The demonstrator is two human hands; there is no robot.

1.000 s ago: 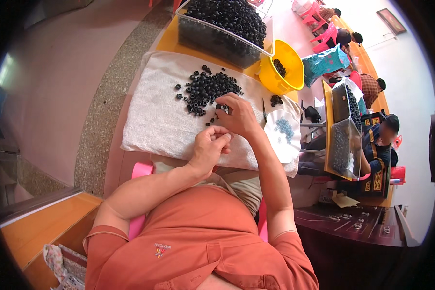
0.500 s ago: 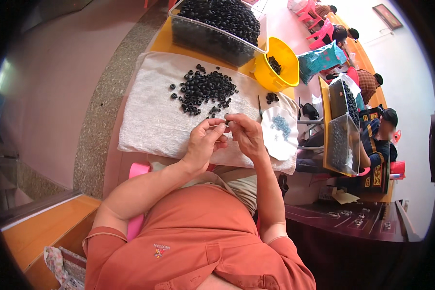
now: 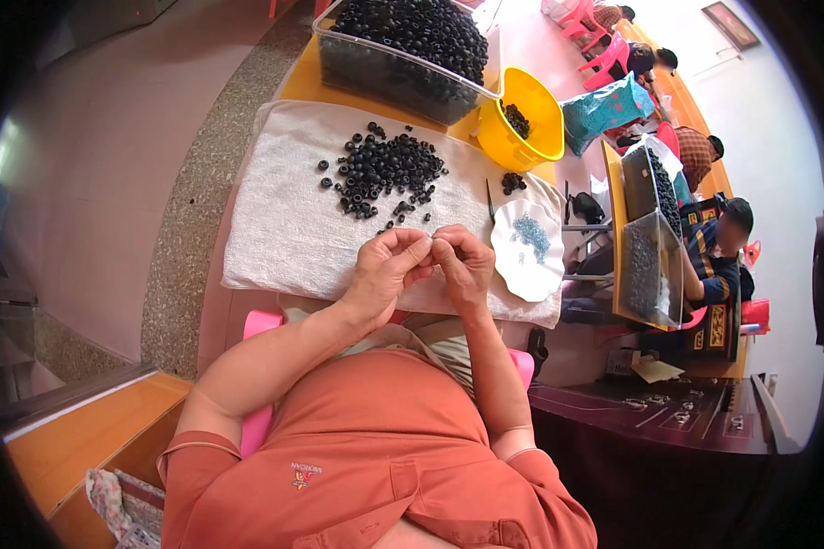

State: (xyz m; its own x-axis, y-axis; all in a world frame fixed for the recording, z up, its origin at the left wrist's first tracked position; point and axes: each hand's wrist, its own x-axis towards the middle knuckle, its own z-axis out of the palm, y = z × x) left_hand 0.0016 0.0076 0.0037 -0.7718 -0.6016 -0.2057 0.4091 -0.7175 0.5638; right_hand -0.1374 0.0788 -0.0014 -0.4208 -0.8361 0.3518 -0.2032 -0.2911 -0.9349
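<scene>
My left hand (image 3: 386, 273) and my right hand (image 3: 465, 265) meet over the near part of a white cloth (image 3: 279, 220). Both are closed in a pinch, thumbs and forefingertips nearly touching. Whatever lies between the fingertips is too small to make out. Just beyond them is a loose pile of small black ring-shaped pieces (image 3: 389, 169), a few strays close to my fingers. To the right of my right hand sits a white wavy-edged dish (image 3: 522, 279) with small pale blue bits (image 3: 530, 238) in it. A thin dark tool (image 3: 490, 199), perhaps tweezers, lies by its rim.
Behind the cloth stand a clear bin (image 3: 389, 78) full of black pieces and a yellow bucket (image 3: 494, 137). A small black cluster (image 3: 514, 182) lies near the bucket. To the right are more clear bins (image 3: 645, 265), a teal sack (image 3: 604, 112) and several people seated at tables.
My hands have come slightly nearer to me, the right one turning inward. A dark piece showed at my right fingertips before; now none shows there, and one lies on the cloth just beyond.
</scene>
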